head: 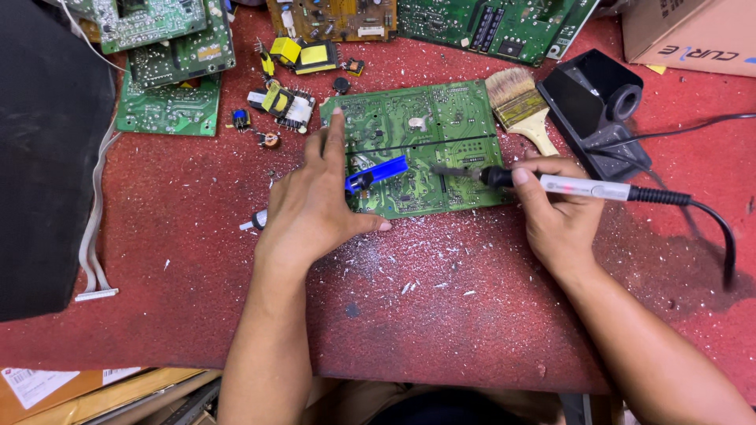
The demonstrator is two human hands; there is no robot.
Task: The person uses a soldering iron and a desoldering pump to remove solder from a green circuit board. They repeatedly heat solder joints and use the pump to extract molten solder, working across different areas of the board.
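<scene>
A green circuit board (429, 118) lies solder side up on the red mat (441, 315). My left hand (311, 208) rests on its left edge, index finger stretched up along the board, and holds a blue desoldering pump (378, 173) that lies across the board; the pump's rear tip sticks out at the left of the hand. My right hand (555, 208) grips a white-and-black soldering iron (583, 187) like a pen, with its tip on the board's middle right. The iron's black cable (720, 228) trails off to the right.
A paint brush (520, 106) and a black iron stand (598, 102) lie right of the board. Loose yellow transformers (295, 75) and small parts sit behind it. More green boards (169, 59) are stacked far left; a black case (39, 157) fills the left side. A cardboard box (693, 31) is far right.
</scene>
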